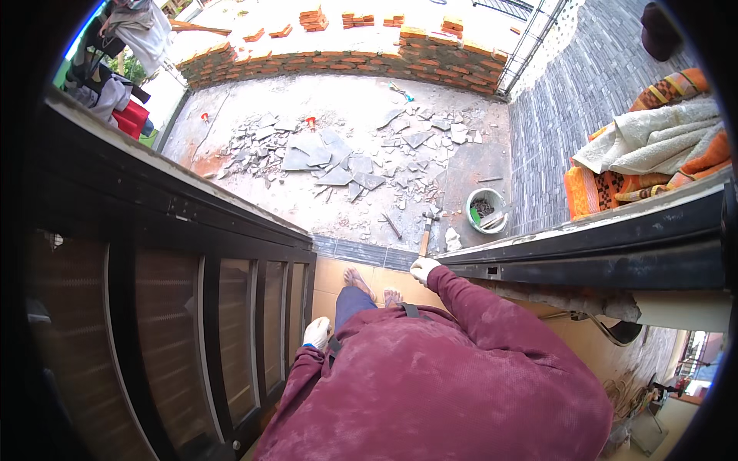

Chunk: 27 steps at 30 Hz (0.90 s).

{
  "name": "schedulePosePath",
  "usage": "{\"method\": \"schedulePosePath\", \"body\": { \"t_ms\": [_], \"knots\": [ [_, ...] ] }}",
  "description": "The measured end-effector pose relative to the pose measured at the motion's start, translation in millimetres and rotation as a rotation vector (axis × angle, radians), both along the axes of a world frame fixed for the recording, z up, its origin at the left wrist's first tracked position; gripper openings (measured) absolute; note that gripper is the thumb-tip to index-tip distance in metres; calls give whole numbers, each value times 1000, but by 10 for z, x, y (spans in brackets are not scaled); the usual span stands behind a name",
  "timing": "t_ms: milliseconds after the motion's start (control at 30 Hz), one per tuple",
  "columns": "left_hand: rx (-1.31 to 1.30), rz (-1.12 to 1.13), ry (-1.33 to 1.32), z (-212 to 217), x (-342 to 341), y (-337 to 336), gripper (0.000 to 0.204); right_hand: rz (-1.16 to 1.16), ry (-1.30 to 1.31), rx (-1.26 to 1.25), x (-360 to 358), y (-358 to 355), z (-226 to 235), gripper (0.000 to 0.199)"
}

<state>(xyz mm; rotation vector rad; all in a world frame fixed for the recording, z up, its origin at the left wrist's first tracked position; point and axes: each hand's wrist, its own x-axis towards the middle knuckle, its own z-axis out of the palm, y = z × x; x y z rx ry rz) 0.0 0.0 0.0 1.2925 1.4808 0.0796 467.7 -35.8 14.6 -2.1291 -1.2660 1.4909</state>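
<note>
My right hand (pixel 423 269), in a white glove, is closed round the wooden handle of a hammer (pixel 425 238). The hammer's metal head points away from me, over the threshold and the rubble-strewn ground. Down by my left side, close to the dark door, is my left hand (pixel 317 333), also gloved in white. Its fingers are too small and turned away to make out, and no object shows in it. Just right of the hammer head stands a round pale bucket (pixel 487 211) with grey debris and something green inside. A thin dark tool (pixel 393 225) lies on the ground left of the hammer.
Broken grey tile pieces (pixel 330 157) cover the ground ahead. A low brick wall (pixel 307 67) closes the far side. Beside me on the left is a black-framed door (pixel 204 307). Orange and white towels (pixel 653 138) lie at the right. My bare feet (pixel 360 283) are on orange tiles.
</note>
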Motion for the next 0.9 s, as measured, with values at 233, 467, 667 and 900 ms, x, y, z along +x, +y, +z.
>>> {"method": "schedulePosePath", "body": {
  "t_ms": [233,467,667,900],
  "knots": [
    [84,-264,-64,-65,657,2168,60,-102,-221,-87,492,573,-297,37],
    [-47,-109,-117,365,1079,3853,51,-278,-89,-386,485,993,-249,40],
    [-117,55,-249,169,1949,4891,49,-179,-30,-369,691,1228,-1685,47],
    [43,-414,89,-99,1773,5814,44,-60,-57,-383,1364,3047,-1673,51]
  ]
}}
